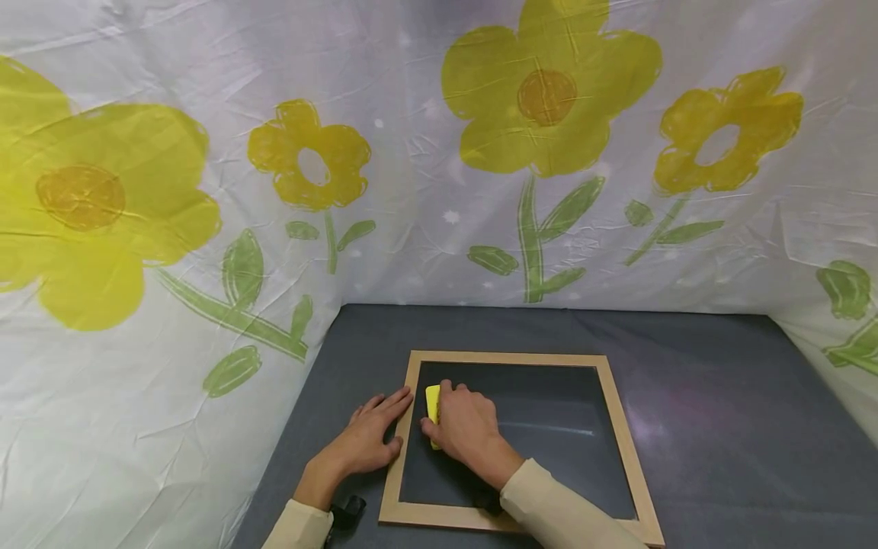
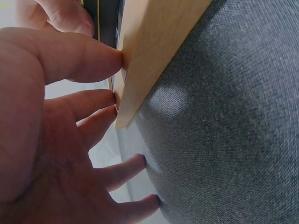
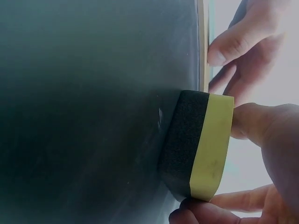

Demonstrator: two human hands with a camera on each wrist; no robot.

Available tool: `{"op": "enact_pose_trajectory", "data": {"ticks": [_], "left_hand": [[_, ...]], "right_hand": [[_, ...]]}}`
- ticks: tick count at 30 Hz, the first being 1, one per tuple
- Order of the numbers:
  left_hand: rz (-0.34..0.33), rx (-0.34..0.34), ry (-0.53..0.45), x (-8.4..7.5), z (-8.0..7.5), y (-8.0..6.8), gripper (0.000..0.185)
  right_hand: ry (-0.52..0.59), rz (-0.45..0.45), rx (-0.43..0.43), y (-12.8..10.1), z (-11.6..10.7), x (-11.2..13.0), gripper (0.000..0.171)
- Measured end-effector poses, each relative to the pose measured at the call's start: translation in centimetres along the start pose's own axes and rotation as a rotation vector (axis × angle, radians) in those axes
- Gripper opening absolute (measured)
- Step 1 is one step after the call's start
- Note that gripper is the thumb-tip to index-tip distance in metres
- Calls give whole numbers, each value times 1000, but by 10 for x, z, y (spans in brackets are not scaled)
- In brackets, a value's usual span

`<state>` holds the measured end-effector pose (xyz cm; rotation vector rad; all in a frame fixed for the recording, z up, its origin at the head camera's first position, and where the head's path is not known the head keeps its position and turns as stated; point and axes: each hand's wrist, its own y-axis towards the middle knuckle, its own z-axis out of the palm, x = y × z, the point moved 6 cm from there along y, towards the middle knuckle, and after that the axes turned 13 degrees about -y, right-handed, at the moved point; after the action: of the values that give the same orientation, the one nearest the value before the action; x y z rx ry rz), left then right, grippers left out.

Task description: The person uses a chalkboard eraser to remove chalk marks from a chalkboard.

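The right hand (image 1: 466, 427) grips a yellow-backed, black-foam eraser (image 3: 198, 144) against the wood-framed chalkboard (image 1: 549, 427); the flat left hand (image 1: 366, 438) steadies the frame.

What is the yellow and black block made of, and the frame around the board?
The block looks like an eraser sponge: a dark, grainy foam layer with a smooth yellow backing. The frame looks like pale, unpainted wood with a matte finish, though the pictures leave it open whether it is solid wood.
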<state>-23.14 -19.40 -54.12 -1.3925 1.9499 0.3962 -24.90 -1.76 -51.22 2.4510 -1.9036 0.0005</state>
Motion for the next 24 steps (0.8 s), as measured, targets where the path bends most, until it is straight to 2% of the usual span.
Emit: {"op": "enact_pose_trajectory", "data": {"ticks": [24], "left_hand": [[10, -21, 11, 4, 2, 0, 73]], "right_hand": [[35, 44, -21, -9, 1, -20, 67]]}}
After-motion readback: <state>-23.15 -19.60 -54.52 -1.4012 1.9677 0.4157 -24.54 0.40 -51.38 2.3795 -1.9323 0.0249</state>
